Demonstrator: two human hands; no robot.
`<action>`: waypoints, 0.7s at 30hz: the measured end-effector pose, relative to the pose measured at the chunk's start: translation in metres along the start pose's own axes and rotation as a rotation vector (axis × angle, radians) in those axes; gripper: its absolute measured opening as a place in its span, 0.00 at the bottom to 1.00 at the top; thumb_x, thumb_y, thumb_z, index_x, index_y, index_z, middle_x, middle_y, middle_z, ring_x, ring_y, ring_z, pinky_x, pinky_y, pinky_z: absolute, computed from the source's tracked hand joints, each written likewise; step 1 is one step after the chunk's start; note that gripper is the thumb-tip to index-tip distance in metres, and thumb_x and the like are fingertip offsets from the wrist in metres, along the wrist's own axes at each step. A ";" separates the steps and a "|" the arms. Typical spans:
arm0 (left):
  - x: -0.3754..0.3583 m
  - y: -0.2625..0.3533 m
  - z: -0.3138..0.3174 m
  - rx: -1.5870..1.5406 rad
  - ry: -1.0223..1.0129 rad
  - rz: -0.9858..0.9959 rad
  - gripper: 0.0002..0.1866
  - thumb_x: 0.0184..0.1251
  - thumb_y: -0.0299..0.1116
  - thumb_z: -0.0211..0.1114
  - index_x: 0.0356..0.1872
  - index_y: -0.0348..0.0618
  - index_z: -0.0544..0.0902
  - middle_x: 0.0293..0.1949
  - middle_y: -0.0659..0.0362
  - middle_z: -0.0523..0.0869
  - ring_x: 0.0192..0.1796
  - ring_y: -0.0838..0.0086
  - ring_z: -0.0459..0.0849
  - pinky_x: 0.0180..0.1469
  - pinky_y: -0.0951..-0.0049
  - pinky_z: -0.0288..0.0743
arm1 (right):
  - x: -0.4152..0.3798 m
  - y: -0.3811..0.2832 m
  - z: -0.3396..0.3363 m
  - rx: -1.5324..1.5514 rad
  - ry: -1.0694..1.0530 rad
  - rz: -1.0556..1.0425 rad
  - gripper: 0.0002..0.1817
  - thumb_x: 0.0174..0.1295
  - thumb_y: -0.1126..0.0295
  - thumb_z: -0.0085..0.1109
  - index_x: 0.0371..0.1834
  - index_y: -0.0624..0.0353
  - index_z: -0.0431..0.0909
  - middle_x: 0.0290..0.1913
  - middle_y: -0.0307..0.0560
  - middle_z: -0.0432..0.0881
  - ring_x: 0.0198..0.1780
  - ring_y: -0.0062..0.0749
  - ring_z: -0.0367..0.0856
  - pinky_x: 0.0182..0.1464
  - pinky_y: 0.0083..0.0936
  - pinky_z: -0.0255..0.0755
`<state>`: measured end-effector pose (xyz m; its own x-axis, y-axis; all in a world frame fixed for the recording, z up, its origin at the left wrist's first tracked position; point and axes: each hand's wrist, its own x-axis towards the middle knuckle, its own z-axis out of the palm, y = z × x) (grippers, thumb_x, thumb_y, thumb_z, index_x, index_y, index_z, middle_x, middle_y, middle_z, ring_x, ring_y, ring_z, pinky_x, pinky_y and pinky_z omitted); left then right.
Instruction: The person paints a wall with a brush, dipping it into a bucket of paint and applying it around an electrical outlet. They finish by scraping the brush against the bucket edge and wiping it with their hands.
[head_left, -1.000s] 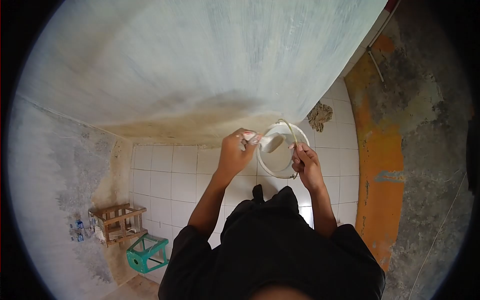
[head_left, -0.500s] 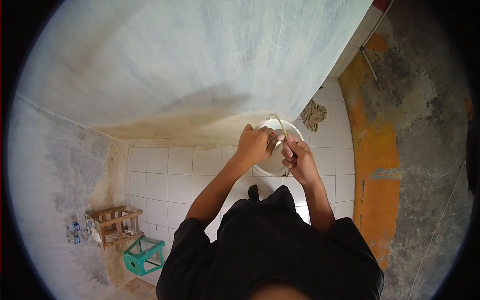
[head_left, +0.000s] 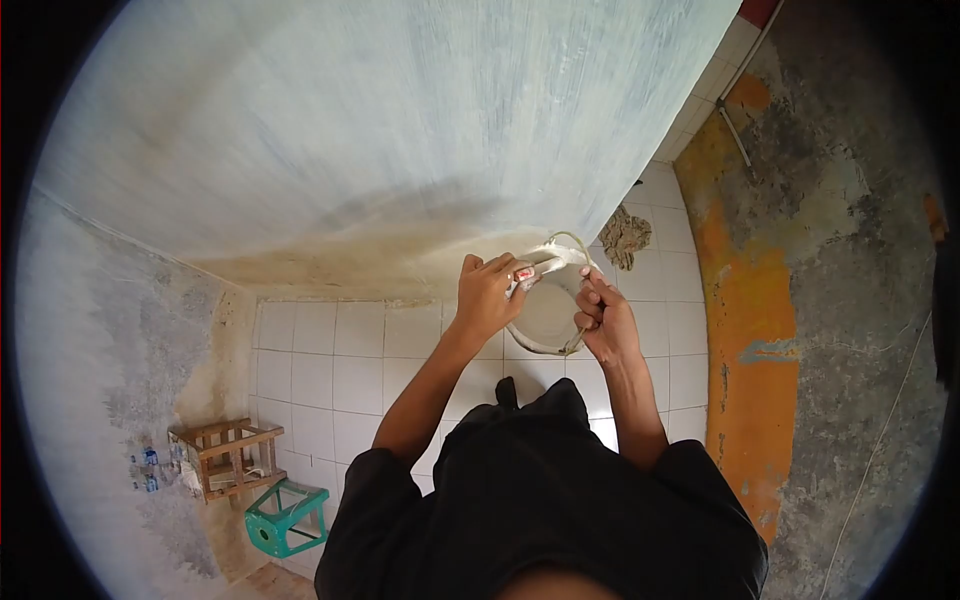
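Observation:
A white bucket with pale contents hangs or stands in front of me, close to the wall. My right hand is closed round the bucket's thin curved handle at its right side. My left hand grips a brush with a red and white mark on it; its whitish end lies over the bucket's far rim. The fingers of my left hand are at the bucket's left edge.
A pale painted wall rises ahead, brownish along its base. A crumpled cloth lies on the tiled floor beyond the bucket. At the lower left are a wooden frame and a green stool. An orange and grey wall is at right.
My left hand has shifted slightly left, and the brush now shows more clearly over the rim. My right hand and the handle have moved a little to the right.

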<state>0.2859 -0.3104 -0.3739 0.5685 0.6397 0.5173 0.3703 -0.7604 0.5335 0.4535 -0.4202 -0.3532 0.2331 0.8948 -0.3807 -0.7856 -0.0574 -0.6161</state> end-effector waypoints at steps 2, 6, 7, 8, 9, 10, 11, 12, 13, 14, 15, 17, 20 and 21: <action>-0.006 -0.004 0.001 -0.009 0.059 0.011 0.10 0.51 0.27 0.67 0.37 0.45 0.85 0.31 0.62 0.85 0.28 0.67 0.78 0.39 0.68 0.62 | 0.002 -0.001 0.001 0.010 -0.002 -0.020 0.10 0.76 0.62 0.45 0.46 0.55 0.75 0.24 0.26 0.60 0.21 0.10 0.49 0.21 0.13 0.43; -0.024 -0.004 -0.001 -0.073 0.153 -0.044 0.10 0.54 0.25 0.66 0.39 0.42 0.86 0.32 0.57 0.86 0.30 0.63 0.80 0.38 0.67 0.65 | 0.002 -0.002 0.009 -0.017 0.049 -0.050 0.11 0.76 0.62 0.46 0.48 0.55 0.74 0.24 0.26 0.60 0.22 0.11 0.50 0.22 0.13 0.43; -0.027 -0.002 -0.002 -0.094 0.203 -0.071 0.10 0.55 0.24 0.66 0.39 0.41 0.86 0.33 0.56 0.86 0.31 0.63 0.81 0.38 0.67 0.67 | 0.001 -0.001 0.011 -0.040 0.051 -0.046 0.11 0.76 0.62 0.46 0.48 0.56 0.74 0.25 0.27 0.60 0.22 0.11 0.50 0.22 0.14 0.43; -0.029 0.001 -0.002 -0.114 0.253 -0.099 0.09 0.56 0.24 0.67 0.40 0.40 0.85 0.33 0.54 0.86 0.31 0.62 0.82 0.37 0.67 0.69 | 0.000 0.000 0.011 -0.062 0.052 -0.039 0.11 0.76 0.61 0.46 0.49 0.56 0.74 0.25 0.27 0.60 0.23 0.11 0.50 0.22 0.14 0.44; -0.034 0.003 -0.003 -0.133 0.306 -0.130 0.09 0.57 0.24 0.67 0.40 0.38 0.85 0.33 0.52 0.86 0.32 0.61 0.83 0.37 0.67 0.70 | -0.001 0.004 0.012 -0.091 0.046 -0.036 0.12 0.76 0.61 0.46 0.49 0.56 0.74 0.25 0.27 0.59 0.23 0.11 0.50 0.22 0.14 0.44; -0.041 0.000 -0.002 -0.209 0.325 -0.242 0.09 0.59 0.26 0.68 0.41 0.38 0.85 0.37 0.53 0.88 0.35 0.66 0.85 0.38 0.69 0.72 | 0.000 0.010 0.013 -0.122 0.039 -0.031 0.12 0.76 0.61 0.46 0.49 0.56 0.74 0.25 0.27 0.59 0.23 0.11 0.50 0.22 0.14 0.44; -0.050 -0.004 -0.002 -0.282 0.330 -0.360 0.08 0.62 0.27 0.67 0.41 0.37 0.85 0.35 0.53 0.88 0.35 0.68 0.85 0.39 0.70 0.72 | 0.000 0.017 0.014 -0.153 0.034 -0.025 0.12 0.76 0.60 0.46 0.49 0.56 0.74 0.25 0.27 0.59 0.23 0.11 0.50 0.22 0.14 0.44; -0.059 -0.009 -0.005 -0.357 0.335 -0.478 0.08 0.64 0.28 0.67 0.41 0.35 0.85 0.33 0.53 0.88 0.34 0.71 0.85 0.39 0.71 0.73 | 0.001 0.025 0.015 -0.163 0.031 -0.029 0.12 0.76 0.59 0.47 0.48 0.56 0.74 0.25 0.27 0.59 0.23 0.11 0.50 0.22 0.14 0.44; -0.066 -0.011 -0.006 -0.430 0.338 -0.595 0.08 0.66 0.28 0.66 0.40 0.34 0.85 0.31 0.53 0.87 0.34 0.73 0.85 0.39 0.72 0.74 | 0.004 0.028 0.015 -0.170 0.028 -0.027 0.12 0.76 0.59 0.47 0.48 0.56 0.74 0.25 0.28 0.59 0.23 0.11 0.51 0.22 0.14 0.44; -0.073 -0.014 -0.009 -0.486 0.356 -0.647 0.08 0.68 0.29 0.65 0.39 0.33 0.84 0.30 0.56 0.86 0.33 0.76 0.83 0.37 0.74 0.72 | 0.006 0.030 0.015 -0.177 0.028 -0.025 0.13 0.76 0.59 0.47 0.48 0.56 0.74 0.25 0.28 0.60 0.23 0.11 0.51 0.22 0.14 0.44; -0.076 -0.015 -0.011 -0.542 0.374 -0.698 0.09 0.70 0.30 0.64 0.37 0.32 0.84 0.28 0.58 0.85 0.31 0.79 0.81 0.34 0.76 0.71 | 0.008 0.031 0.013 -0.183 0.029 -0.024 0.13 0.76 0.59 0.47 0.47 0.56 0.74 0.25 0.28 0.60 0.23 0.11 0.51 0.22 0.14 0.44; -0.081 -0.022 -0.019 -0.616 0.396 -0.779 0.10 0.71 0.30 0.62 0.37 0.30 0.83 0.28 0.60 0.85 0.31 0.80 0.81 0.34 0.77 0.71 | 0.014 0.033 0.012 -0.195 0.025 -0.040 0.13 0.76 0.58 0.47 0.47 0.55 0.74 0.25 0.28 0.60 0.23 0.11 0.51 0.23 0.14 0.45; -0.083 -0.038 -0.027 -0.649 0.447 -0.827 0.09 0.72 0.29 0.61 0.41 0.30 0.83 0.30 0.58 0.86 0.34 0.77 0.84 0.37 0.77 0.71 | 0.023 0.036 0.009 -0.195 0.028 -0.067 0.13 0.76 0.58 0.47 0.46 0.54 0.75 0.25 0.27 0.60 0.23 0.11 0.51 0.23 0.14 0.46; -0.079 -0.044 -0.028 -0.650 0.488 -0.813 0.10 0.72 0.30 0.61 0.41 0.31 0.83 0.30 0.58 0.86 0.34 0.77 0.84 0.37 0.77 0.70 | 0.024 0.036 0.007 -0.192 0.032 -0.075 0.13 0.76 0.58 0.47 0.46 0.54 0.75 0.25 0.27 0.60 0.23 0.11 0.51 0.23 0.13 0.47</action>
<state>0.2039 -0.3240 -0.4194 -0.0621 0.9980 -0.0098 -0.0325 0.0078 0.9994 0.4271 -0.3977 -0.3801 0.3071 0.8855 -0.3486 -0.6425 -0.0774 -0.7624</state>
